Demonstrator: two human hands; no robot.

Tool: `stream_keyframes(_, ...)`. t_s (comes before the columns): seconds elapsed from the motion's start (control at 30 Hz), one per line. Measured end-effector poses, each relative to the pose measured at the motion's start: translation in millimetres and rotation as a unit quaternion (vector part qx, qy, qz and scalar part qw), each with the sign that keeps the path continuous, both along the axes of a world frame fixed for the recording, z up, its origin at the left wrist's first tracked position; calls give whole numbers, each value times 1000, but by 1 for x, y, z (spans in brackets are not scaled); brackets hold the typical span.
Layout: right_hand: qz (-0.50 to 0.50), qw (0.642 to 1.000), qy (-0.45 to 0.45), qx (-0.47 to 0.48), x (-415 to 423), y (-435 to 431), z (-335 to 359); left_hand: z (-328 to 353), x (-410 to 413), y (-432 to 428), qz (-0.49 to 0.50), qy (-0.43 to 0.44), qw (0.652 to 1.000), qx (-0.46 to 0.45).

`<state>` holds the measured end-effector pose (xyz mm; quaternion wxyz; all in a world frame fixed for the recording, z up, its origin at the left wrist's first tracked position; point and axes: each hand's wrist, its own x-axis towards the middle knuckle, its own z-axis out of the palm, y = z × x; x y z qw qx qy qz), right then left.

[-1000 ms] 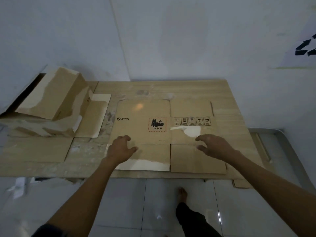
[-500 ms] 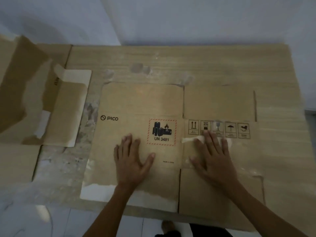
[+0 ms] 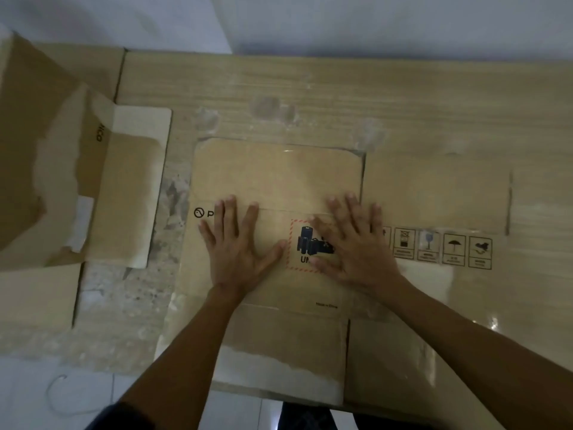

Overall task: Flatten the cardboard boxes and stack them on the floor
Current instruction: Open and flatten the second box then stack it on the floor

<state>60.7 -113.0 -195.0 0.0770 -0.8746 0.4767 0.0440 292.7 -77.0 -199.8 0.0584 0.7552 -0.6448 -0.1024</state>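
At the left edge of the frame a torn, half-folded box [image 3: 55, 169] lies on the wooden surface [image 3: 341, 97]. In the centre a flattened box [image 3: 279, 175] lies spread out. The left hand [image 3: 238, 246] and right hand [image 3: 356, 246] press on it side by side, palms down, fingers spread wide, holding nothing.

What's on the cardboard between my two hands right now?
In the head view, between the left hand and right hand lies the red-bordered hazard label printed on the flattened brown cardboard box, partly covered by the right thumb.
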Motion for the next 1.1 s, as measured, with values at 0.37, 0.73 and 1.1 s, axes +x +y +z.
stream_keyframes(0.37,-4,1000,-12,-11,1,-1,-1,-6,1,0,-8,7,999,-40)
stream_keyframes(0.73,-179,977,-53,103,-27,52,23,17,16,21,9,53,999,4)
stream_keyframes(1.1,-644,753,-113,76,-105,113,49,49,41,54,219,114,966,80)
